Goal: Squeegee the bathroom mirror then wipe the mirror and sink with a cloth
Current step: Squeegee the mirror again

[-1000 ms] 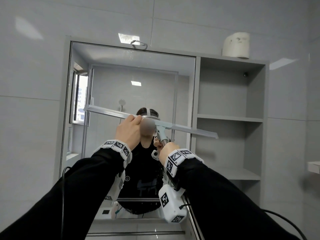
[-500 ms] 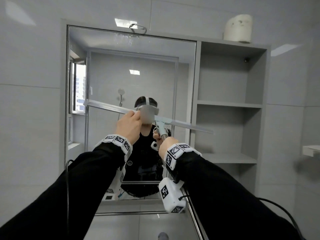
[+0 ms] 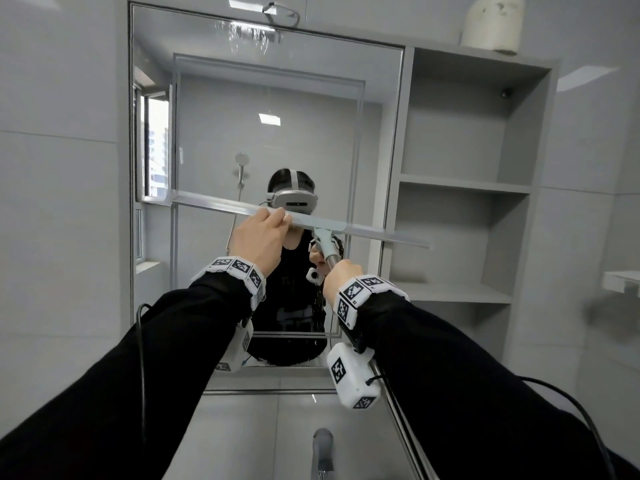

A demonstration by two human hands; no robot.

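A rectangular, grey-framed mirror (image 3: 311, 109) is mounted upright on the tiled wall, beside an open shelf unit. Water droplets and streaks are seen near its top edge. A squeegee (image 3: 363, 232) with a long pale blade is held across the glass at mid height, tilted slightly down to the right; its right end extends past the mirror's right frame. A pale green neck joins the blade to a metal handle. No cloth is visible, and of the sink nothing can be made out.

Both hands (image 3: 258, 239) press squeegee (image 3: 363, 231) on mirror (image 3: 311, 98).
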